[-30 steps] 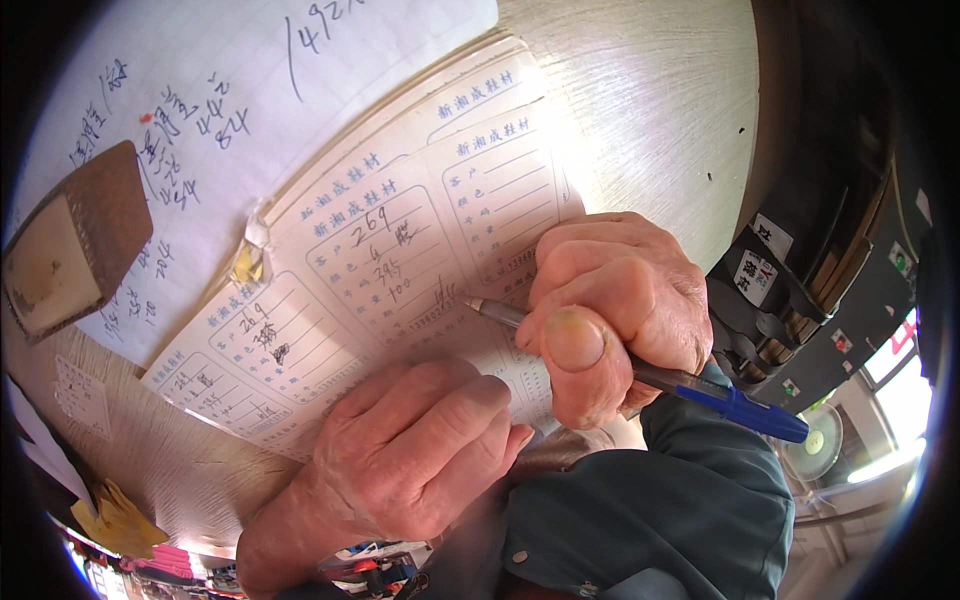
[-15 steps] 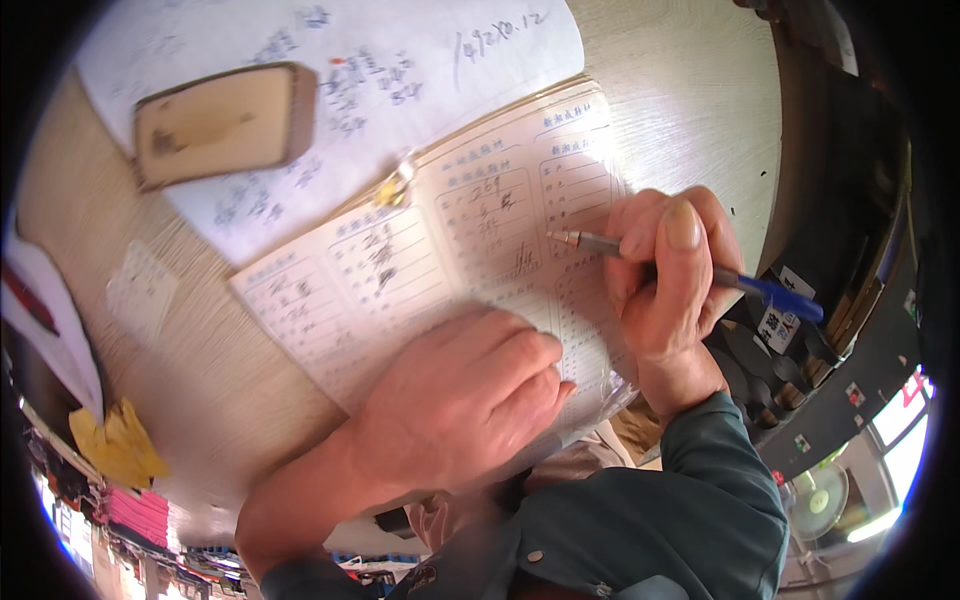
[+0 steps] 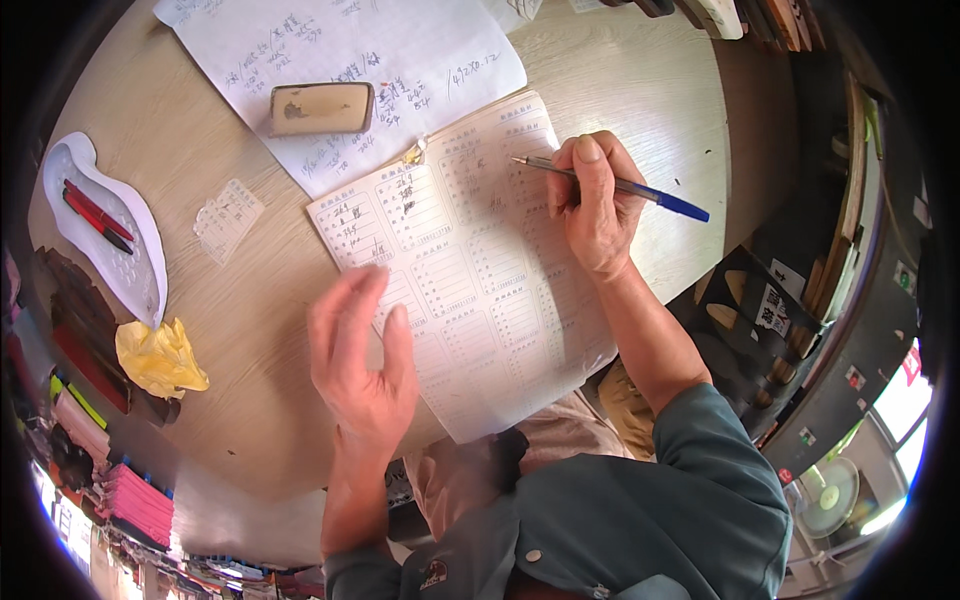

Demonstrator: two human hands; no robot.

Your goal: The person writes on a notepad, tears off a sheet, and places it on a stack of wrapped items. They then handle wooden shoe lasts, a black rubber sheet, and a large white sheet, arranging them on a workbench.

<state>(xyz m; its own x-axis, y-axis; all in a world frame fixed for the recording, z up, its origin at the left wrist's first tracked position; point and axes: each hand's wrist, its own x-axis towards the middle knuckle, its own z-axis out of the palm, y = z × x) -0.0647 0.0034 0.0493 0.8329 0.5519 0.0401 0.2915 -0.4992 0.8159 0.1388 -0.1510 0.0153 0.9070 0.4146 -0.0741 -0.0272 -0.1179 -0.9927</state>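
Note:
My right hand [image 3: 605,215] pinches a ballpoint pen [image 3: 675,205] with a clear barrel and blue cap end. Its tip points left, over the upper right part of a pad of printed form labels [image 3: 455,275]. Handwriting fills several of the upper boxes. My left hand [image 3: 362,350] hovers by the pad's left edge, fingers spread and holding nothing; whether a fingertip touches the paper I cannot tell. A bit of gold foil or clip [image 3: 414,152] sits at the pad's top edge. Beyond it lies a large white sheet [image 3: 470,35] with handwritten notes, weighed on by a tan block with a dark rim [image 3: 345,108].
To the left is a white curved dish [image 3: 150,265] with red pens [image 3: 95,212] in it. Beside it lie a crumpled yellow wrapper [image 3: 162,358] and a small torn paper slip [image 3: 228,220]. Dark shelving with labelled items [image 3: 770,310] borders the table's right side.
My left hand has lifted off the pad and moved left, its fingers opening out. The right hand with the pen has shifted up and left. The view takes in more of the table.

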